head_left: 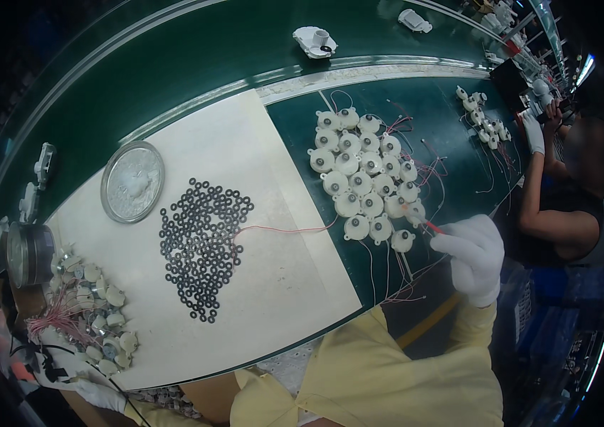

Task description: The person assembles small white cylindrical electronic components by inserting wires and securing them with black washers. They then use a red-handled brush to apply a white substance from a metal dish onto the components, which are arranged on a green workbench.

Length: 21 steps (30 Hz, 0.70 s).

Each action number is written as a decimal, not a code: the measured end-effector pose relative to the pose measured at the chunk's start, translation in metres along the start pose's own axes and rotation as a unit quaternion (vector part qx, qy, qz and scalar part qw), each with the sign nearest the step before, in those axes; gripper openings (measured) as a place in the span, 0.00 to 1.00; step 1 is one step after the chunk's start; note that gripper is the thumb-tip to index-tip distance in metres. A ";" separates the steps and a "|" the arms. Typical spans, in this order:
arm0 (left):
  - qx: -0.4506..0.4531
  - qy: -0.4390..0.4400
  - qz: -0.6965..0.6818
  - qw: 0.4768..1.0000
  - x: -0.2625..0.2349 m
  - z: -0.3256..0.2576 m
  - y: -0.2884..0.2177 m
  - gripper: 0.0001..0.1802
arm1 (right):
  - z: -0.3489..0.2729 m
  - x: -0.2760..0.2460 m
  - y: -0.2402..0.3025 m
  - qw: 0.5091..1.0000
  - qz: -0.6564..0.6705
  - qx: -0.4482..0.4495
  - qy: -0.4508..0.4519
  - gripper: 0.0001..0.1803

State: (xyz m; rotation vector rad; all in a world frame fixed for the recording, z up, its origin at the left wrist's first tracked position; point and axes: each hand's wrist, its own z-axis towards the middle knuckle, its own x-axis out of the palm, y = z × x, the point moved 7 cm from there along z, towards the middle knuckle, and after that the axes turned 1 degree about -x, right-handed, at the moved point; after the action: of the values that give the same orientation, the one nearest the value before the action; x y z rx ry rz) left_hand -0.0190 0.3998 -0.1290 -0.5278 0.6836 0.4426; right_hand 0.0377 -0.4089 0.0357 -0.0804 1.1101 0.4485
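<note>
My right hand (pixel 469 260), in a white glove, is closed round a thin red stick-like tool (pixel 433 228). The tool points at the lower right of a cluster of cream round motors (pixel 360 183) with dark centre shafts and trailing red and white wires; whether its tip touches one is unclear. At the lower left, my gloved left hand (pixel 99 396) is by the table edge, just below a heap of similar motors (pixel 106 317) with bundled pink wires. Its fingers are too hidden to read. Many small black rings (pixel 202 245) lie spread on the white sheet (pixel 295 285) between the hands.
A round metal dish (pixel 133 183) with white paste stands behind the rings. Beyond runs a green conveyor (pixel 216 53) carrying a white plastic part (pixel 314 43). A dark round tin (pixel 30 254) sits far left. At right, a co-worker's gloved hand (pixel 533 133) is near more motors (pixel 483 117).
</note>
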 end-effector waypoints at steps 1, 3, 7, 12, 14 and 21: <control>0.016 -0.002 0.008 1.000 0.004 0.001 0.012 0.21 | 0.003 0.001 0.002 1.000 0.016 -0.006 -0.002 0.20; 0.020 -0.002 0.013 1.000 0.002 0.003 0.013 0.21 | 0.009 0.011 0.005 0.998 0.050 -0.017 -0.022 0.23; -0.005 0.021 -0.007 1.000 -0.006 0.000 -0.024 0.19 | 0.016 0.023 0.003 0.997 0.069 -0.026 -0.027 0.27; 0.040 0.027 0.050 0.998 -0.003 -0.001 -0.008 0.18 | 0.018 0.030 -0.001 0.997 0.071 -0.021 -0.022 0.26; 0.056 0.002 0.062 0.996 0.000 -0.001 -0.002 0.18 | 0.019 0.032 -0.001 0.997 0.067 -0.014 -0.027 0.26; 0.000 0.037 0.039 0.999 -0.008 0.000 -0.014 0.18 | 0.016 0.037 -0.004 0.996 0.079 -0.016 -0.022 0.25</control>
State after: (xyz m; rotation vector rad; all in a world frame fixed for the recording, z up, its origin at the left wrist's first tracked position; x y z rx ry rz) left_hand -0.0171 0.3874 -0.1196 -0.5200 0.7766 0.4972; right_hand 0.0662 -0.3968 0.0096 -0.0102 1.0693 0.6078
